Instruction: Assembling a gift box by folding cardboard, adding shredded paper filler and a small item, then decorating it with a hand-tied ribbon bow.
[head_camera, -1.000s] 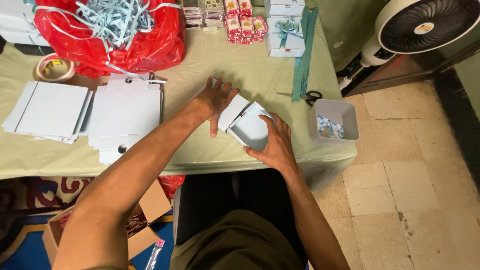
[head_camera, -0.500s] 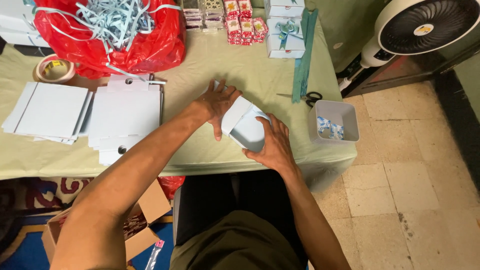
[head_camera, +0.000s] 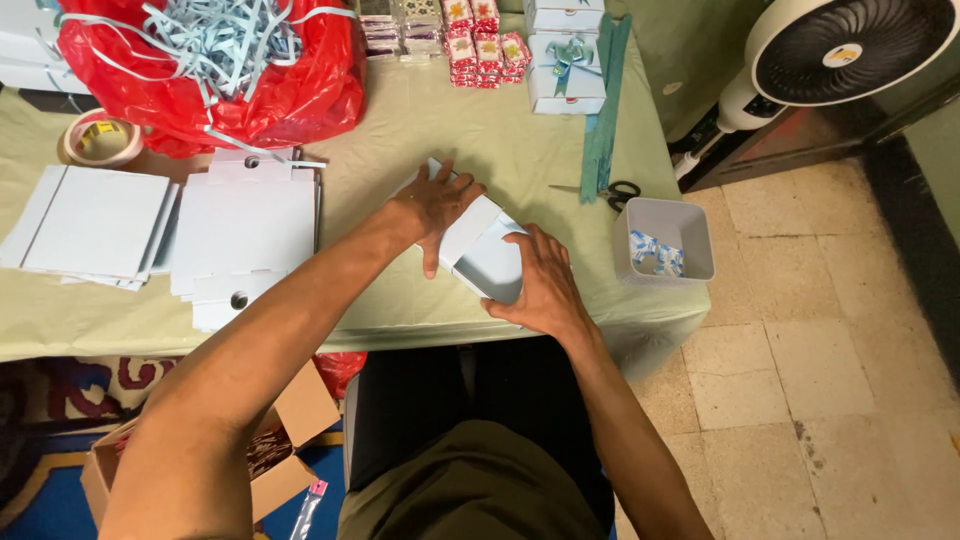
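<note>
A small white box (head_camera: 487, 258) sits near the front edge of the bench (head_camera: 450, 130), half folded. The left hand (head_camera: 432, 205) lies flat on the box's raised flap, fingers spread wide. The right hand (head_camera: 537, 285) presses down on the box's near side, fingers spread too, so neither grip pinches it. Flat white cards (head_camera: 240, 230) lie in stacks to the left. A grey tub (head_camera: 662, 240) stands just right of the box, with scissors (head_camera: 610, 190) behind it.
</note>
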